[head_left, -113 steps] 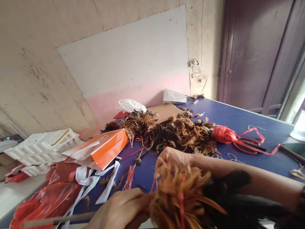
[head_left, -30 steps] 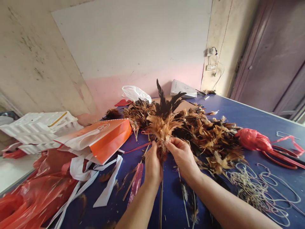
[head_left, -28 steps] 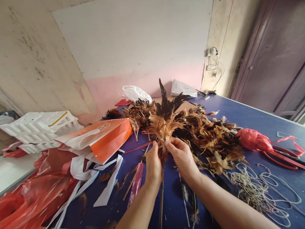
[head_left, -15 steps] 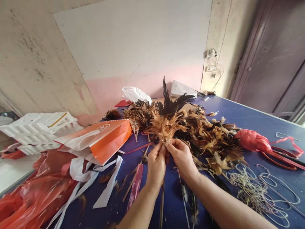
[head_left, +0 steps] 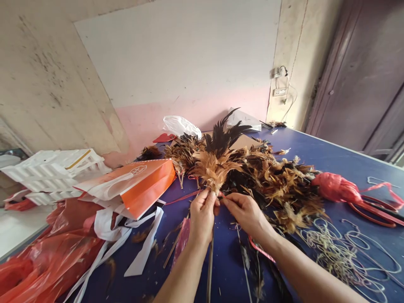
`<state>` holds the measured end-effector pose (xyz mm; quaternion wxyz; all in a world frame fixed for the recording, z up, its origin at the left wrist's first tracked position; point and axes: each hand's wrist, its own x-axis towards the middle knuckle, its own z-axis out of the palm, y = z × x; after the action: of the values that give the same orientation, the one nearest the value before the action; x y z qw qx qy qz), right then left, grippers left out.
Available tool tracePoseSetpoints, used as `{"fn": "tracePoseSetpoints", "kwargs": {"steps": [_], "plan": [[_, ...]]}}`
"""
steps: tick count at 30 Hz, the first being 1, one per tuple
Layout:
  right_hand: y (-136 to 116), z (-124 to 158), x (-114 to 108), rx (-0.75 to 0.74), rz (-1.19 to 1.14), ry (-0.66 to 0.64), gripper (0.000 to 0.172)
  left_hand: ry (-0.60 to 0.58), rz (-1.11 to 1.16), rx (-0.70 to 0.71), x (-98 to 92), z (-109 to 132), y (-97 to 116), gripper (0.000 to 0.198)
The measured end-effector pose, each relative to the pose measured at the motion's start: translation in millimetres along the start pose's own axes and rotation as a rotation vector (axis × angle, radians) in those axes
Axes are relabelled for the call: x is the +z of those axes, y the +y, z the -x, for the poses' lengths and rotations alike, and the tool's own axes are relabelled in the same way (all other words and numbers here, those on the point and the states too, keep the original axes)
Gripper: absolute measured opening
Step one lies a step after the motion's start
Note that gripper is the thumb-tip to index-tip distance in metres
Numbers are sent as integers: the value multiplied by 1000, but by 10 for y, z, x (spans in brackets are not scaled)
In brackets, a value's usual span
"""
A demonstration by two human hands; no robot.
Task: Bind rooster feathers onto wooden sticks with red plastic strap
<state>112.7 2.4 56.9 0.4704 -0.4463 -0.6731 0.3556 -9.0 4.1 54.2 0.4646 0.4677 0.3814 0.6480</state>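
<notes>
A bundle of brown and black feathers (head_left: 216,166) stands upright in my left hand (head_left: 203,212), whose thumb and fingers pinch its pale base. A thin stick (head_left: 209,269) runs down below that hand. Just right of the base, my right hand (head_left: 248,212) is closed on a pink-red strip (head_left: 261,249); a short piece shows between the hands, and more hangs below my right wrist. Loose feathers (head_left: 271,172) lie in a large pile behind and to the right of my hands.
An orange and white paper bag (head_left: 147,185), white strips (head_left: 147,244) and red plastic (head_left: 63,248) lie at left. At right are a pink-red twine roll (head_left: 336,186), scissors (head_left: 372,213) and tangled string (head_left: 334,252). A white plastic bag (head_left: 181,125) sits near the wall.
My right hand has moved slightly right and down, away from the feather base, and the pink-red strip now shows. The bundle has shifted a little left and its black feathers lean further right.
</notes>
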Motion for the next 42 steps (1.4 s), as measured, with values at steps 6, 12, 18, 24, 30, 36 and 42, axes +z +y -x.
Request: {"fn": "tracePoseSetpoints", "kwargs": {"steps": [6, 12, 18, 24, 30, 36, 42], "plan": [[-385, 137, -138, -375, 526, -1, 27, -91, -148, 27, 35, 81, 57, 23], [-489, 124, -226, -376, 568, -55, 26, -136, -197, 152, 131, 202, 143, 14], [-533, 128, -302, -413, 404, -77, 25, -99, -223, 180, 217, 281, 187, 17], [-487, 172, -250, -425, 243, -39, 29, -13, -274, 171, 265, 394, 126, 18], [-392, 171, -311, -376, 126, -65, 29, -35, -166, 82, 276, 389, 121, 20], [-349, 177, -413, -308, -13, -108, 29, -28, -33, -15, 311, 344, 152, 34], [-140, 55, -403, -182, -197, -83, 32, -73, 84, -126, 320, 122, 56, 35]]}}
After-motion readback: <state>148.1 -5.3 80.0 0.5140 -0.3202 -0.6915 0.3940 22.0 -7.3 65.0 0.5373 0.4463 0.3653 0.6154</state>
